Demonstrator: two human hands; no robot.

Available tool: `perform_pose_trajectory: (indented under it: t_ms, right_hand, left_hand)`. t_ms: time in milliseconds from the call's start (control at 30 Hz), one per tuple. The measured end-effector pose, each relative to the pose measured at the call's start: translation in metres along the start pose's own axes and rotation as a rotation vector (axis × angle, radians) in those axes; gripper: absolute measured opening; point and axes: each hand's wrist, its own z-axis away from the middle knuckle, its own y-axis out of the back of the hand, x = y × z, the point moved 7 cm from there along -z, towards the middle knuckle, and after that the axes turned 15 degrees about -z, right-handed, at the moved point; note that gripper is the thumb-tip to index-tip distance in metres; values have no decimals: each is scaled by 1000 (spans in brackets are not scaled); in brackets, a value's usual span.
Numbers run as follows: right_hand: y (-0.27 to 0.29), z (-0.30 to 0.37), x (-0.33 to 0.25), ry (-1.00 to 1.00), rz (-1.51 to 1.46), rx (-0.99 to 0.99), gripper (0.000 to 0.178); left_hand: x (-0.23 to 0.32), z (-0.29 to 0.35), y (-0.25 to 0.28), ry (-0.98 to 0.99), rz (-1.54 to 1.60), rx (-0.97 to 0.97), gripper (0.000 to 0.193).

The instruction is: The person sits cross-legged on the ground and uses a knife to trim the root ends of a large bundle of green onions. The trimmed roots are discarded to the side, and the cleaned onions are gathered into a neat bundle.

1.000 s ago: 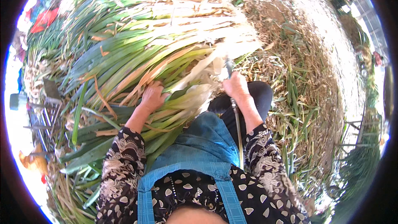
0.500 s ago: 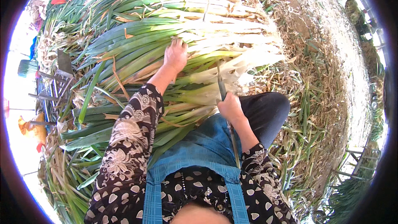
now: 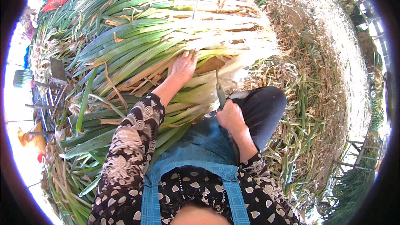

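Leeks fill most of the view: a big heap of long green-leaved, white-stemmed leeks (image 3: 158, 46) lies across the ground in front of a seated person. On top of the heap, near its white-stem end, rests the left hand (image 3: 183, 66), palm down, fingers spread flat on the stalks and gripping nothing. Just below the heap's white ends, the right hand (image 3: 230, 116) is closed around the handle of a small dark-bladed knife (image 3: 219, 91), whose blade points up toward the stems and nearly touches them. Beside that hand, on the side away from the heap, is the person's knee in dark trousers (image 3: 266, 108), and a blue apron (image 3: 204, 146) covers the lap below the heap. Beyond the heap's white ends, dry straw and leaf trimmings (image 3: 316, 79) cover the ground, giving open room on that side. At the heap's leafy end, a thin metal frame (image 3: 50, 87) stands close against the leaves.
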Motion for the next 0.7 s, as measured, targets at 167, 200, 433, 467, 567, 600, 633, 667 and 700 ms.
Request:
perform_pose_trajectory:
  t_ms: [167, 200, 433, 467, 567, 600, 633, 667, 700]
  right_hand:
    - [4, 22, 7, 115, -90, 81, 35]
    - [4, 24, 6, 134, -117, 101, 35]
    - [9, 13, -11, 181, -76, 129, 35]
    - [21, 13, -11, 160, -95, 260, 34]
    - [11, 15, -20, 245, 31, 80, 34]
    - [2, 17, -22, 273, 109, -48, 34]
    - [1, 16, -22, 296, 42, -139, 34]
    - [14, 15, -18, 240, 17, 41, 34]
    - [29, 11, -13, 193, -10, 166, 34]
  left_hand:
    - [-1, -24, -7, 62, 18, 73, 46]
    - [1, -24, -8, 25, -4, 59, 31]
    - [-3, -3, -1, -46, 123, 61, 41]
    - [-5, -2, 1, -34, 134, 82, 42]
    - [-7, -5, 10, -55, 237, 164, 43]
    - [-10, -8, 9, -5, 214, 131, 40]
    - [-13, -10, 8, 21, 203, 97, 38]
    - [-15, -12, 10, 50, 195, 100, 36]
    - [-17, -11, 16, 74, 237, 148, 37]
